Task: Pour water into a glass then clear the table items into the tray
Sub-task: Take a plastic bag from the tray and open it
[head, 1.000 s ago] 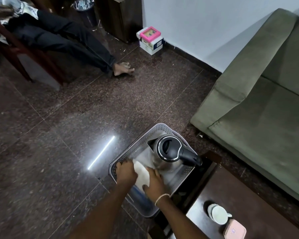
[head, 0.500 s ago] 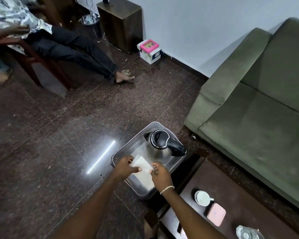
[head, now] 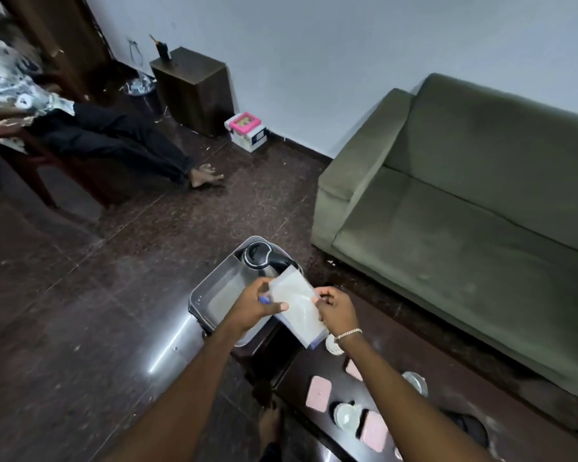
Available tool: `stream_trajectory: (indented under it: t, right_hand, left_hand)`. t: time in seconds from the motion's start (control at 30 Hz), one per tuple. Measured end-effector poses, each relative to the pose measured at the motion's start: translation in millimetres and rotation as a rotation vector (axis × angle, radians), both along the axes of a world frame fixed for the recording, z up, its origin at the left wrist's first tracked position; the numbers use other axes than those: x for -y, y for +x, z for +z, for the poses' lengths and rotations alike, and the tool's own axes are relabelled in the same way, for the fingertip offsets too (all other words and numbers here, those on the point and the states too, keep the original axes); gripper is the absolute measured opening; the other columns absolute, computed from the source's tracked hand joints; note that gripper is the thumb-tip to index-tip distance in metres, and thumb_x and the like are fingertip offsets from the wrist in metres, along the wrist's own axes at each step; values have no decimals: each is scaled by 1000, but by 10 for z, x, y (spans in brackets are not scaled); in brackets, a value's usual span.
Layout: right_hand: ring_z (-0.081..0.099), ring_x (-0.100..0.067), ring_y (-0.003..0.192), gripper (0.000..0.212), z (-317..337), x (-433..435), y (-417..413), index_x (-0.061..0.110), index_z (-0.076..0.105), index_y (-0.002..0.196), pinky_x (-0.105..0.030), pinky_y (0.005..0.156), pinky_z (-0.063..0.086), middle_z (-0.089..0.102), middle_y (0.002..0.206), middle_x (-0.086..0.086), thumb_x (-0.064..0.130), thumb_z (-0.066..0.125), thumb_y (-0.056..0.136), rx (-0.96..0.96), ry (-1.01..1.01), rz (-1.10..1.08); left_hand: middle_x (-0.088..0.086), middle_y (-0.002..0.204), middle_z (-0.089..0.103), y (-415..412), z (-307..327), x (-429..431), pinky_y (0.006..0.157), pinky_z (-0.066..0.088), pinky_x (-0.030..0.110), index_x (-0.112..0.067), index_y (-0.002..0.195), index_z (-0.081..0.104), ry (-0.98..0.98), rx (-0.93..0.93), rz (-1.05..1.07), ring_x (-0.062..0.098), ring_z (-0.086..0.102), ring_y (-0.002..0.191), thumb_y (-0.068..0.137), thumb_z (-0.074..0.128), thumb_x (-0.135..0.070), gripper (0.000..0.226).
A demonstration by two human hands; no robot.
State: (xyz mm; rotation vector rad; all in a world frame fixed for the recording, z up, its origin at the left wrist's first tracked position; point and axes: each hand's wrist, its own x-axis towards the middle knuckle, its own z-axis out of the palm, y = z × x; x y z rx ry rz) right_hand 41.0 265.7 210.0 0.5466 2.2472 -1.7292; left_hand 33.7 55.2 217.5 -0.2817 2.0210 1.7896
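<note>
Both hands are holding a pale, flat packet [head: 297, 303] up in the air over the near end of the tray [head: 211, 288], looks like a tissue pack or some soft plastic-wrapped thing, a bit blurry so can't say exactly. The left hand [head: 254, 306] is pinching its left edge, thumb lying along the bottom side, and there's something small and blue peeking out by the fingers. The right hand [head: 336, 308] is gripping the right edge with the fingers curled in; a bracelet [head: 347, 333] is sitting on that wrist.

The tray is grey with a shiny bottom, and it's sitting at the far end of the dark surface [head: 294, 371], sticking out over the floor [head: 80, 295]. The kettle [head: 264, 258] is standing upright in the tray's far corner, black lid and handle, steel body, partly hidden behind the packet.

Back on the surface, nearer the camera, stuff is lying around: a pink coaster [head: 318, 393], another pink one [head: 373, 431] closer in, and part of a third [head: 352, 370] showing beside the right forearm. A white cup [head: 346, 416] is sitting between the first two coasters, and a clear glass [head: 414, 383] is standing off toward the sofa [head: 464, 211] side. Something white and round [head: 332, 345] is poking out just under the right wrist, can't tell what.

Another person is sitting in a chair at the far left, bare foot [head: 206, 176] resting on the floor.
</note>
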Motion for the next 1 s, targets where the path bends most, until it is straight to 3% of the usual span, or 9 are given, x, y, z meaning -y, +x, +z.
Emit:
stream_trajectory:
  t: [0.17,0.27,0.33,0.4,0.43,0.53,0.67,0.87,1.0]
  right_hand:
    - [44,-2,33,12,242,-463,139,-4,63,101,-15,37,36,54,61,-8,-9,57,93,-31,-97,-143]
    - [49,-5,38,25,335,-722,254,-7,60,118,-17,40,39,57,65,-9,-7,57,93,-38,-80,-177]
    - [61,-11,69,45,376,-863,366,1,52,135,-21,59,52,61,94,-9,-1,63,92,-118,12,-177]
    - [55,-10,106,61,408,-969,515,12,48,142,-24,85,53,50,125,-2,12,75,87,-257,148,-137]
    - [54,-7,109,62,432,-1031,604,16,51,139,-20,86,51,49,127,1,20,80,84,-313,174,-108]
    - [62,-6,89,53,464,-1089,778,22,65,119,-9,75,47,61,109,6,36,88,73,-336,178,28]
    - [67,-7,87,40,453,-1356,971,12,71,112,-17,81,51,75,100,-1,8,85,75,-293,129,19]
    - [66,-8,69,26,430,-1931,1268,2,70,100,-30,76,54,73,82,-9,-13,75,80,-219,-155,-262]
    - [63,-15,71,34,461,-2201,1439,7,67,108,-35,77,52,71,79,-10,-12,74,80,-224,-119,-319]
  left_hand:
    - [9,104,74,93,187,-460,84,61,33,-10,116,62,108,1,-50,22,69,97,82,78,9,42]
    - [12,102,71,110,270,-733,76,63,31,-2,121,58,119,-26,-70,23,69,93,84,75,12,43]
    - [9,96,71,122,321,-923,71,62,27,1,117,59,80,-70,-83,17,70,86,83,77,11,40]
    - [10,91,69,139,373,-1125,72,62,32,1,108,61,27,-127,-97,17,68,82,81,80,9,34]
    - [12,88,68,155,393,-1257,75,60,38,2,104,60,11,-153,-108,20,66,82,80,81,8,32]
    - [18,84,63,203,398,-1539,75,54,42,10,97,59,27,-172,-123,24,60,82,79,83,7,30]
    - [22,85,63,349,387,-1910,79,53,48,22,98,55,73,-140,-190,28,60,84,82,81,4,36]
    - [14,77,67,414,455,-2130,52,49,17,-3,86,64,-5,-191,-254,4,60,56,86,75,6,15]
    - [9,73,61,475,534,-2241,60,46,27,-6,88,62,-110,-293,-354,13,54,59,85,71,12,21]
